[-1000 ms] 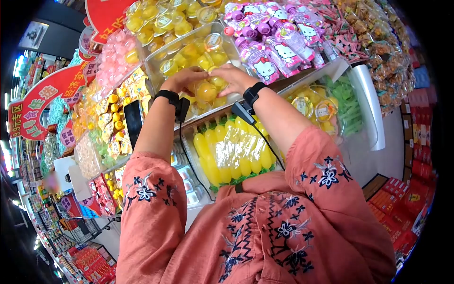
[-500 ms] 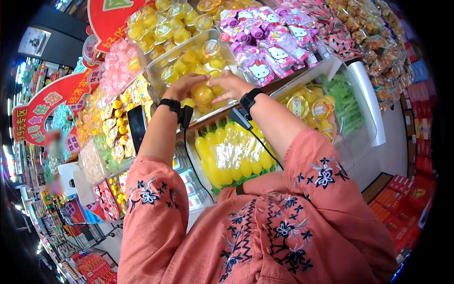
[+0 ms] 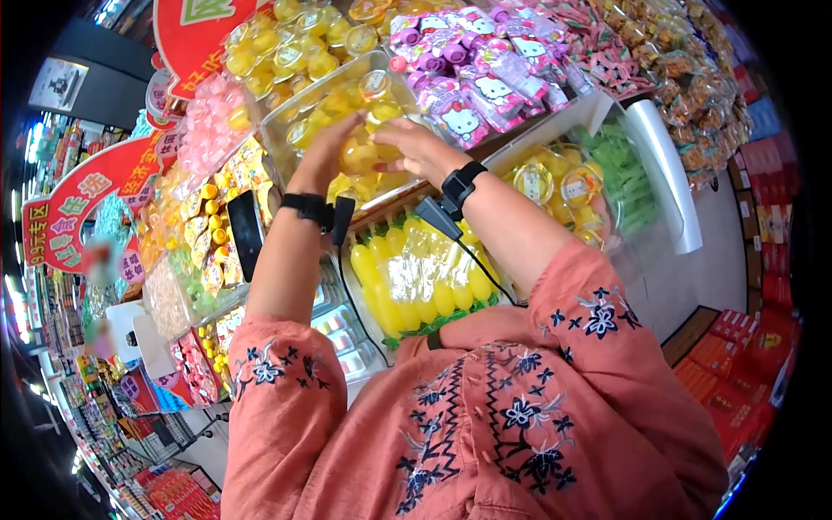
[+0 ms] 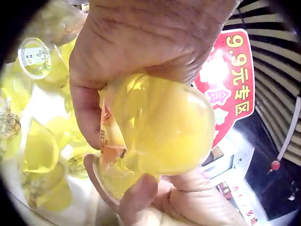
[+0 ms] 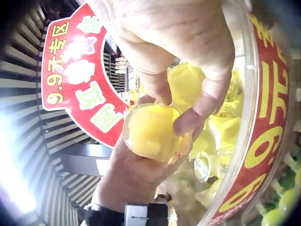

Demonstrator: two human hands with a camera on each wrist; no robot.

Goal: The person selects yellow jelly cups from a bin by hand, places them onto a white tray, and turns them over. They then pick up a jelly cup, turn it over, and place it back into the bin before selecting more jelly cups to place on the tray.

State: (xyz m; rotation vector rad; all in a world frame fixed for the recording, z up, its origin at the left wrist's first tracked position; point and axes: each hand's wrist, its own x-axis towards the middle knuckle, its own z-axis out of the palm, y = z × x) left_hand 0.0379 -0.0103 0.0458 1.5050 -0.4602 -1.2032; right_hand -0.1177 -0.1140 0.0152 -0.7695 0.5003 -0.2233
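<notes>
A clear cup of yellow jelly [image 4: 174, 127] is between both hands above a clear bin [image 3: 381, 204] of similar cups. My left hand [image 3: 321, 156] [image 4: 146, 42] curls around one side of the cup in the left wrist view, with an orange-printed wrapper flap [image 4: 112, 136] beside its fingers. My right hand [image 3: 425, 152] [image 5: 183, 42] pinches the cup [image 5: 153, 132] with thumb and fingertips in the right wrist view. From the head view, the hands face each other and partly hide the cup.
Yellow finger-shaped packs [image 3: 420, 277] lie in front of the bin. Purple and pink bags [image 3: 494, 78] are at its right, small yellow packets [image 3: 212, 225] and a black phone-like object [image 3: 245, 234] at its left. A red sign [image 3: 104, 195] stands far left.
My fingertips stand a little farther apart over the bin in the head view, and the left hand is more upright. The surroundings have shifted slightly left in the head view.
</notes>
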